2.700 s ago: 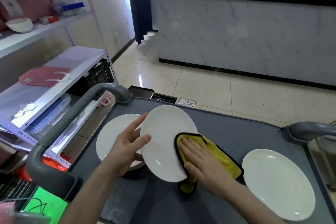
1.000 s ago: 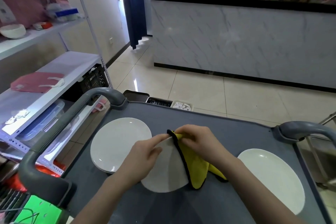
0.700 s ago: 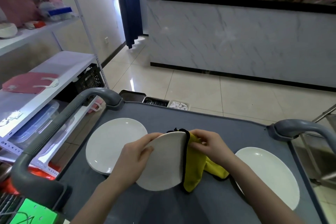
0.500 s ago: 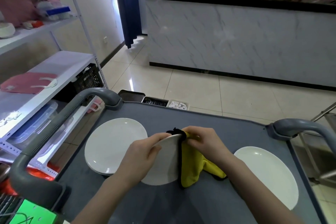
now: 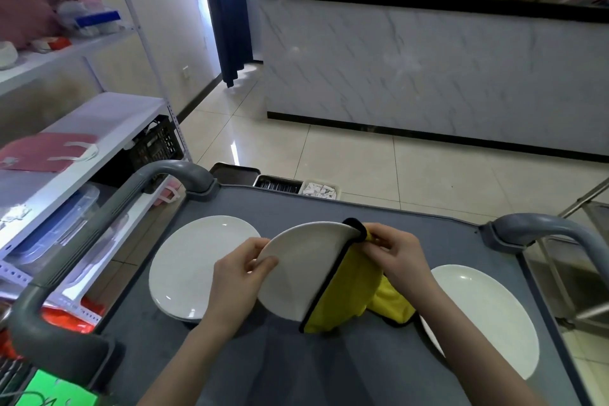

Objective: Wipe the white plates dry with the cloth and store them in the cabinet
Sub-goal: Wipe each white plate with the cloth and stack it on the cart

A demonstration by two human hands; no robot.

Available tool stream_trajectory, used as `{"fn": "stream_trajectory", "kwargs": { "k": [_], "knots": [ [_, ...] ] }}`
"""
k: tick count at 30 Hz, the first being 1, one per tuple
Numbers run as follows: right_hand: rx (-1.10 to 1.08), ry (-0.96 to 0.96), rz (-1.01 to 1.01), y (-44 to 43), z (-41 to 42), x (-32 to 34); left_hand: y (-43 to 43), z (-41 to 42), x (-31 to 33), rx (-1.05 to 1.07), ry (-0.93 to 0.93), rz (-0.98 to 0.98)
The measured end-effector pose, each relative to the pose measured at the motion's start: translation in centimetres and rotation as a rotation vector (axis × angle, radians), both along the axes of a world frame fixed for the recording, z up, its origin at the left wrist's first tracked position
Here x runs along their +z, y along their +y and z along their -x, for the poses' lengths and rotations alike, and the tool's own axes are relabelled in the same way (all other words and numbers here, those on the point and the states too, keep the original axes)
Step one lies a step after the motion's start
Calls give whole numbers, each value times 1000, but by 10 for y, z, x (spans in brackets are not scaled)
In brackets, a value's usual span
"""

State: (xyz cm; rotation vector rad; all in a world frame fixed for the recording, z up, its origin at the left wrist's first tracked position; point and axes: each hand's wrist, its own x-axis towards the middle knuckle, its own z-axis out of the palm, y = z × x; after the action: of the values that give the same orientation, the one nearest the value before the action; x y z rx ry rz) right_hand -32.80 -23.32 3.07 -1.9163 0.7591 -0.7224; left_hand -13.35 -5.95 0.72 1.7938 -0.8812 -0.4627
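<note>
A white plate is held tilted above the grey cart top. My left hand grips its left rim, thumb on the face. My right hand pinches the yellow cloth with black edging over the plate's upper right rim; the cloth hangs across the plate's right side. A stack of white plates lies on the cart to the left. Another white plate lies to the right, partly behind my right forearm.
Grey cart handles rise at the left and at the right. A white metal shelf unit with bags and boxes stands on the left. A marble-fronted counter stands across the tiled floor; trays lie beyond the cart.
The plate went from lying nearly flat under my right palm to tilted up. My right hand moved from pressing the cloth on the face to pinching it over the upper rim.
</note>
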Motion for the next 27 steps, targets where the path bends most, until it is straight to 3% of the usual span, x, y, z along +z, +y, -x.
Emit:
{"fn": "stream_trajectory", "kwargs": {
  "k": [3,8,12,15,18,21,25,27],
  "knots": [
    [23,118,106,0,-2,7,-8,5,8,-46,-174,-2],
    [123,380,459,22,-22,9,-30,21,23,-135,-604,-137],
    [52,231,387,22,-17,-2,-29,13,21,-98,-367,-28],
    [-27,113,261,15,-6,-5,-18,-4,12,-107,-260,-51],
    [-35,109,174,10,-2,-1,-12,-10,5,-103,-172,-60],
    [3,198,242,8,-3,5,-18,-3,9,-93,-218,-36],
    [78,390,464,22,-17,10,-34,15,21,-157,-513,-48],
    [49,393,538,31,-22,7,-40,21,22,-163,-544,-71]
  ]
}}
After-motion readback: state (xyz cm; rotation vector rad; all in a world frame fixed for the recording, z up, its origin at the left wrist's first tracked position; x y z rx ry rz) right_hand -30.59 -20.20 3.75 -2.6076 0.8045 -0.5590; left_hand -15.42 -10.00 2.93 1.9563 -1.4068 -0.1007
